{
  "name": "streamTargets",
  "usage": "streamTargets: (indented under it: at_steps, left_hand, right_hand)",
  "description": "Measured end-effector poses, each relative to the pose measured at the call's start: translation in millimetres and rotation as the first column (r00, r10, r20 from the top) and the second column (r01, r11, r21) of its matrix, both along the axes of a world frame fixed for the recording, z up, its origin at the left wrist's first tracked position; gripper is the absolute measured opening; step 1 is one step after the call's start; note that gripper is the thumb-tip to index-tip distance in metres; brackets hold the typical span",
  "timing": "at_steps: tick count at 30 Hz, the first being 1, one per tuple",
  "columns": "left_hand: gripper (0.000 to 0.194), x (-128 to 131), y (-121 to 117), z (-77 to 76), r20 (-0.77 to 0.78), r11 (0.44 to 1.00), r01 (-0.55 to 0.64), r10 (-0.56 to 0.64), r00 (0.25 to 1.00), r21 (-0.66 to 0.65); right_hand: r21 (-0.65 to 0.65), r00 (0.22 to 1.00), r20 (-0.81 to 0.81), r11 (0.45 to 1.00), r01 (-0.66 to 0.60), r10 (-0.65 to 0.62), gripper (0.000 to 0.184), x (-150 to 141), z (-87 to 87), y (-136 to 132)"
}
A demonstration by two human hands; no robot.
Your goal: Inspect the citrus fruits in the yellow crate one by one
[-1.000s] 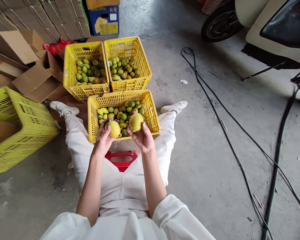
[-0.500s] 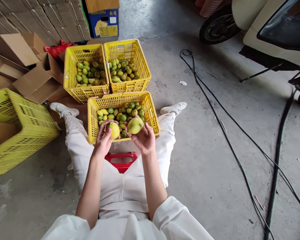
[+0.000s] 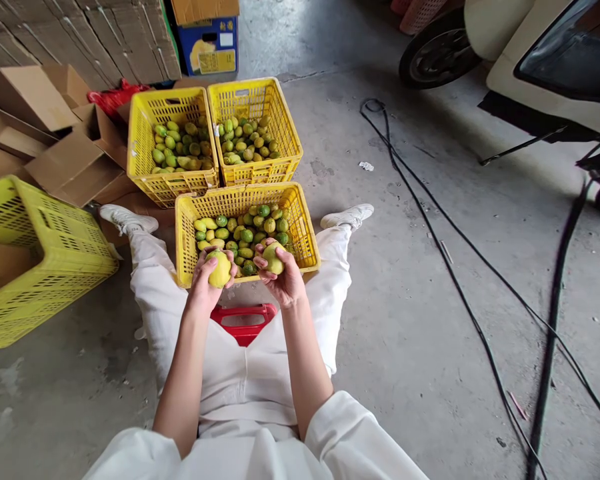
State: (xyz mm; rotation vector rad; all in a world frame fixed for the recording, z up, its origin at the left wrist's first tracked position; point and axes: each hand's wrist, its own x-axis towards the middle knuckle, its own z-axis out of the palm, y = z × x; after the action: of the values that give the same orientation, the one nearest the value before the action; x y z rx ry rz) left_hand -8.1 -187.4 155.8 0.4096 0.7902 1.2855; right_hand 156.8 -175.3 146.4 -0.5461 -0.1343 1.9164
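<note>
Left grip [image 3: 203, 283] and right grip [image 3: 289, 280]: each filled, side by side, a narrow gap between

You have the fingers of your left hand wrapped around a plump, smooth-skinned yellow fruit [image 3: 220, 269], and those of your right around a greener yellow-green rounded fruit [image 3: 274, 259]. Neither grip is free. The two fruits are apart, the right one a touch farther from your body.

The yellow fruit looks longer fore-and-aft than across; with fingers over the other, you cannot judge its long axis surely.

Both hands show across the near edge of a yellow plastic crate with slotted walls [image 3: 240, 197], between your knees. Whether either rests on the rim is hard to tell. Its heap of small green and yellow fruits [image 3: 247, 236] lies just beyond your fingertips, about as near to one hand as to the other.

Farther out, past that crate, the side tells most: a yellow lattice-sided plastic crate on the left [image 3: 173, 180] lies ahead of your left hand, and its twin, a yellow lattice-sided plastic crate on the right [image 3: 293, 133], ahead of your right. Both hold more fruit.
</note>
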Motion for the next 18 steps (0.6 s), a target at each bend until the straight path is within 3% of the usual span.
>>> streamTargets:
  at_steps: [5, 10, 14, 18]
  left_hand:
    - [0.046, -4, 0, 5.3, -0.011, 0.997, -0.001, 0.0, 1.0, -0.074]
    - [0.044, -2, -1, 3.1, -0.086, 0.998, 0.005, -0.011, 0.996, -0.063]
    - [0.037, 1, -1, 0.6, -0.055, 1.0, 0.026, -0.026, 0.998, 0.002]
    - [0.035, 2, 0, 0.9, -0.012, 0.999, 0.006, -0.007, 1.0, -0.054]
  right_hand:
    - [0.018, 0.994, 0.088, 0.998, 0.061, -0.062, 0.031, 3, 8.8, -1]
    - [0.078, 0.993, 0.122, 0.997, -0.002, -0.008, 0.046, 4, 12.3, -2]
    - [0.066, 0.992, 0.127, 0.998, 0.015, -0.023, 0.042, 1, 7.7, -2]
    - [0.085, 0.994, 0.103, 0.996, 0.03, -0.039, 0.033, -1, 6.9, -2]
